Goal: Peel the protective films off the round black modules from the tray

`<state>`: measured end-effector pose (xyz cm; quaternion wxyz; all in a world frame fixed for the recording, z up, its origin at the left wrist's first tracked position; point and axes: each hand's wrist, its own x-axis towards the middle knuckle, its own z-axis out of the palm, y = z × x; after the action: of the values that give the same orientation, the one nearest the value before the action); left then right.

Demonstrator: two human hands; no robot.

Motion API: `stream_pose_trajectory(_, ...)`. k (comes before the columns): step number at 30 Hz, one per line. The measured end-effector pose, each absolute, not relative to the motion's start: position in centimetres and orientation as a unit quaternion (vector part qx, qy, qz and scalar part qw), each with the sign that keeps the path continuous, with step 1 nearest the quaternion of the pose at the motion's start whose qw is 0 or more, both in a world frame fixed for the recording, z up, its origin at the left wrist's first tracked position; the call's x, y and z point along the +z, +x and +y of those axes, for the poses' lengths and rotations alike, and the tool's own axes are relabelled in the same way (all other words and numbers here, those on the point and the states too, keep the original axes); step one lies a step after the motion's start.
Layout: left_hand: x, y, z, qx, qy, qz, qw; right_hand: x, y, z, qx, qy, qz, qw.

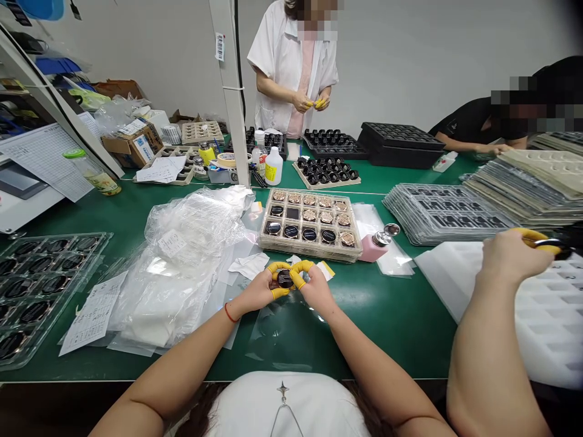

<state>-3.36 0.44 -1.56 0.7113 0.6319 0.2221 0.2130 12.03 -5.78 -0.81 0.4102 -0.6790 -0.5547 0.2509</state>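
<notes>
Both my hands meet above the front of the green table, yellow covers on several fingertips. My left hand [259,292] grips the edge of a round black watch case [285,278] with small pale print on its face. From the other side, my right hand [317,292] pinches it, thumb and forefinger at its edge. Just beyond is a beige compartment tray [310,250]; it holds round pieces, some black-faced, others rose-gold, and one compartment shows a dark square bottom. White wipes [249,265] lie beside my left hand. A pink pump bottle [374,246] stands at the tray's right corner.
Clear plastic bags [168,285] pile up on the left, near a clear tray of round pieces [59,267]. At right, a co-worker's arm [489,328] reaches over a white foam tray [439,261]. Stacked trays [437,209] stand behind. Another person [296,67] works across the table.
</notes>
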Motion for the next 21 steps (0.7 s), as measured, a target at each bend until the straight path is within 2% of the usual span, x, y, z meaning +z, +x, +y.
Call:
stream_pose_trajectory(8, -1.6, -3.4, 0.5, 0.209, 0.615, 0.231, 0.724, -0.3, 14.5, -5.9, 0.095, -0.683, -0.62, 0.374)
stream_pose_trajectory(12, -1.7, -3.6, 0.7, 0.196, 0.61, 0.242, 0.728, -1.5, 18.9, -6.3, 0.036, -0.792, -0.564, 0.233)
stream_pose_trajectory(15, -1.6, -3.7, 0.6, 0.192, 0.623, 0.246, 0.717, -3.4, 21.4, -6.7, 0.063, -0.842, -0.514, 0.15)
stream_pose_trajectory(18, -1.6, -3.6, 0.5, 0.194, 0.634, 0.246, 0.707, -4.4, 21.9, -7.0, 0.11, -0.831, -0.513, 0.185)
stream_pose_trajectory(21, -1.6, -3.5, 0.4, 0.2, 0.63, 0.246, 0.709, -3.5, 20.2, -7.4, 0.106, -0.802, -0.521, 0.274)
